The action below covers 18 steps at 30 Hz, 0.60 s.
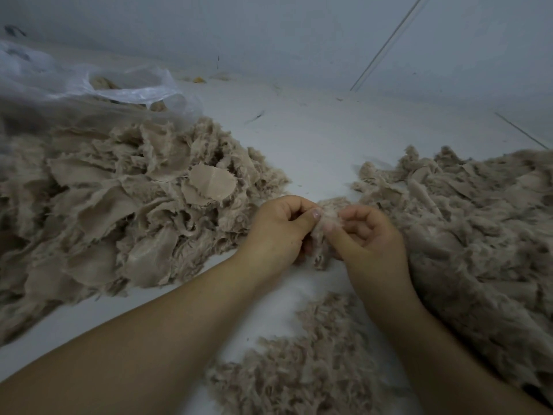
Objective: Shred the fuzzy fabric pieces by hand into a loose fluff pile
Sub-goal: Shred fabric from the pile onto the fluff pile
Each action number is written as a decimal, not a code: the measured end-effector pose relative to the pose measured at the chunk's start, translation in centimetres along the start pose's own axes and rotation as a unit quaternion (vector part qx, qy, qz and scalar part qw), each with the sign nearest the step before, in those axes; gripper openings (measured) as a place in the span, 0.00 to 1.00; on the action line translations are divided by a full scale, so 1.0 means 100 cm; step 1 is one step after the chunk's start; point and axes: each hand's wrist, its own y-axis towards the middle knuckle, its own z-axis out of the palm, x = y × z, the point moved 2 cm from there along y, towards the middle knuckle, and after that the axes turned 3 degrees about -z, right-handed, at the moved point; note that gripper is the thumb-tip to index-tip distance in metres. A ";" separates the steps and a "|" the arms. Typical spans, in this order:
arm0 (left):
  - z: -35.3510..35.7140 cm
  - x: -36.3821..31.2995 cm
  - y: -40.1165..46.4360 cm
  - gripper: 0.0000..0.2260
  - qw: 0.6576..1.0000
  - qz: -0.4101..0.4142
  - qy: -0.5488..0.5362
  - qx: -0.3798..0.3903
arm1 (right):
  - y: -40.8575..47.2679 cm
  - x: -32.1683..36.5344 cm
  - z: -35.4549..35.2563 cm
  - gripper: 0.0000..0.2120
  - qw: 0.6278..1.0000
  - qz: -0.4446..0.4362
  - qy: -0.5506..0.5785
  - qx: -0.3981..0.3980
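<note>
Holding one small fuzzy scrap (324,226) up over the white floor (299,139), between two big heaps. Hanging down long and thin, with the top end puffing up by the fingertips and the bottom end dangling toward the near fluff.

Pinching the top of the scrap with the left hand (276,232), thumb lying flat across it and pointing right, other fingers curling in behind. Pinching the same scrap from the other side with the right hand (372,235), thumb pointing left and up, fingers curling over in a loose hook. Sitting very close, thumb tips nearly touching, with the scrap squeezed between. Reaching in from the bottom, both bare arms, the left arm slanting up from the low left corner, the right arm coming up from the low right.

Counting three tan piles in all. Lying on the left, the biggest heap (119,205), full of flat round cloth bits with fuzzy edges. Spreading on the right, another heap (478,223), more stringy and torn. Lying near the bottom between the arms, a smaller fluff pile (299,369), soft and loose.

Sitting behind the left heap, one clear bag (89,82) with more tan bits showing inside. Running up the grey wall (269,34) at the far right, one thin line, too blurry for telling what.
</note>
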 end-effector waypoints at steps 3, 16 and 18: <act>0.000 0.000 0.000 0.11 1.000 -0.007 -0.011 -0.006 | 0.000 -0.001 0.000 0.07 0.999 0.012 -0.032 -0.005; -0.003 0.003 0.004 0.09 0.997 -0.040 -0.055 -0.044 | 0.000 0.003 -0.003 0.06 0.999 0.034 0.028 -0.029; -0.003 0.002 0.005 0.11 0.994 -0.046 -0.088 -0.039 | 0.001 0.002 -0.003 0.07 0.998 0.031 0.030 -0.040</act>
